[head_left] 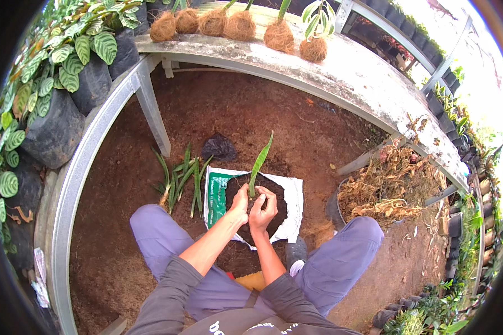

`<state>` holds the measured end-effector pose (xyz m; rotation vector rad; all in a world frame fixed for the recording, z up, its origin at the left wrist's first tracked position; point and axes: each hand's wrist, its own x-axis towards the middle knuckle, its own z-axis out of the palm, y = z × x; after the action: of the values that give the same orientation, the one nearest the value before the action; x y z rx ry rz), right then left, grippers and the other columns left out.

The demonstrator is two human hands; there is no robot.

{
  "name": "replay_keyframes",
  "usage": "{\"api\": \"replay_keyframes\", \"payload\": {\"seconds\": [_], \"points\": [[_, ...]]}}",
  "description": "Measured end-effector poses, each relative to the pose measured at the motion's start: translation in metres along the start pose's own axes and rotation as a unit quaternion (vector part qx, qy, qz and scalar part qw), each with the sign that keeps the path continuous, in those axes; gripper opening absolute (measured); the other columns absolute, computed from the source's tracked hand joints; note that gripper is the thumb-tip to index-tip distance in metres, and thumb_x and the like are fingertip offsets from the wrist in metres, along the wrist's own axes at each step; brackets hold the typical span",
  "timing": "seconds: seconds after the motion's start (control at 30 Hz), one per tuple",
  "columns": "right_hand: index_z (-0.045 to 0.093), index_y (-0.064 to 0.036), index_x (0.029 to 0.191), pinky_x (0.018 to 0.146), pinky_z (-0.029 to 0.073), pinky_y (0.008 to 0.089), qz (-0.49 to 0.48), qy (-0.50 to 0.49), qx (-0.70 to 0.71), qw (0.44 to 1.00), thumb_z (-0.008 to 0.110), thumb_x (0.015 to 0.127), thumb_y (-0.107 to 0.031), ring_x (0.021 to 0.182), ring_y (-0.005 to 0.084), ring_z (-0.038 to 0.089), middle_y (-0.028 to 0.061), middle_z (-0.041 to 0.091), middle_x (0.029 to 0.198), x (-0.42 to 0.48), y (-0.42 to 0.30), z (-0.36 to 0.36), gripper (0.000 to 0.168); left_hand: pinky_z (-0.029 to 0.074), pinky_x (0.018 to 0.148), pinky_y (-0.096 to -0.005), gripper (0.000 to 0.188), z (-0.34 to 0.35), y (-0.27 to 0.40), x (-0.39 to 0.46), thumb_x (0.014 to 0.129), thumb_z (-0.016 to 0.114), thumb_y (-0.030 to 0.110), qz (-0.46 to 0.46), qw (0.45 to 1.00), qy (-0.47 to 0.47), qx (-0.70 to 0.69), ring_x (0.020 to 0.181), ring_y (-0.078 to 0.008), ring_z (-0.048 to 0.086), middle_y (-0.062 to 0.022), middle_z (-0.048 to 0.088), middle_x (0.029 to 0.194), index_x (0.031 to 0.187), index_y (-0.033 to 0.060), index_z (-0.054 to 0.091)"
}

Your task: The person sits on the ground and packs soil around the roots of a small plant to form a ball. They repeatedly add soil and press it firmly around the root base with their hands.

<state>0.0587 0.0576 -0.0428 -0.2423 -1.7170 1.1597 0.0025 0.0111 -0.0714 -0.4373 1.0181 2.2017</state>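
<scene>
A single green snake plant leaf (260, 161) stands nearly upright between my two hands. My left hand (240, 204) and my right hand (263, 212) are cupped together around its base, which my fingers and thumbs partly hide. Beneath them lies an opened white and green plastic sack (294, 201) that bears printing, with dark potting soil (276, 184) heaped in its middle. Left of the sack, several loose snake plant cuttings (180, 176) rest on the ground, some with pale lower ends. Whether soil is packed inside my hands cannot be told.
Several fibre-wrapped root balls with plants (279, 37) line the bench (352, 79) ahead. A crumpled black plastic bag (219, 147) sits beyond the sack. To the right is a tub of dried plants (377, 192); a metal frame (81, 180) and potted leafy plants (46, 109) flank the left.
</scene>
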Motion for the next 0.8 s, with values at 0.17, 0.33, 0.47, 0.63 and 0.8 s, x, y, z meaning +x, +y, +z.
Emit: {"api": "replay_keyframes", "payload": {"seconds": [0.17,0.33,0.47,0.63,0.8], "points": [[0.061,0.003,0.103,0.083,0.05,0.0376,0.109,-0.074,0.027,0.991,0.047,0.096,-0.009,0.095,0.0287,0.065,0.0165,0.067,0.1,0.016,-0.003,-0.003,0.02,0.054,0.071,-0.0387,0.029,0.012,0.013,-0.011,0.093,0.042,0.034,-0.033,0.998,-0.013,-0.06,0.075,-0.0208,0.064,-0.0045,0.065,0.084,0.087,0.0129,0.06],[0.055,0.002,0.115,0.091,0.046,0.0394,0.125,-0.112,0.016,0.986,0.047,0.098,-0.023,0.104,0.0301,0.061,0.0178,0.064,0.109,0.014,-0.015,0.002,0.031,0.054,0.077,-0.0404,0.029,0.008,0.019,-0.008,0.091,0.042,0.032,-0.05,0.994,0.015,-0.092,0.078,-0.0239,0.063,-0.0062,0.064,0.084,0.088,0.0104,0.061],[0.056,0.001,0.115,0.089,0.046,0.0422,0.083,-0.085,-0.071,0.99,0.056,0.092,-0.02,0.1,0.0336,0.06,0.0181,0.063,0.105,0.01,-0.019,0.004,0.031,0.052,0.084,-0.0405,0.032,0.001,0.015,-0.007,0.096,0.038,0.031,-0.041,0.999,-0.004,-0.023,0.094,-0.023,0.061,-0.0079,0.063,0.099,0.1,0.0102,0.062],[0.058,0.003,0.113,0.085,0.048,0.0428,0.086,-0.028,-0.064,0.994,0.056,0.09,-0.011,0.097,0.034,0.061,0.0182,0.064,0.102,0.008,-0.005,-0.002,0.027,0.052,0.082,-0.0365,0.032,0.02,0.014,-0.025,0.1,0.036,0.029,-0.018,1.0,-0.016,0.011,0.093,-0.0176,0.062,-0.0052,0.066,0.099,0.107,0.0104,0.062],[0.06,0.005,0.112,0.084,0.048,0.0432,0.012,-0.015,-0.064,0.998,0.053,0.087,-0.005,0.094,0.034,0.061,0.0183,0.065,0.1,0.007,-0.008,-0.001,0.027,0.053,0.078,-0.0376,0.032,0.024,0.027,-0.028,0.1,0.04,0.031,-0.053,0.998,0.002,-0.046,0.082,-0.0199,0.063,-0.005,0.066,0.088,0.094,0.0125,0.065]]}}
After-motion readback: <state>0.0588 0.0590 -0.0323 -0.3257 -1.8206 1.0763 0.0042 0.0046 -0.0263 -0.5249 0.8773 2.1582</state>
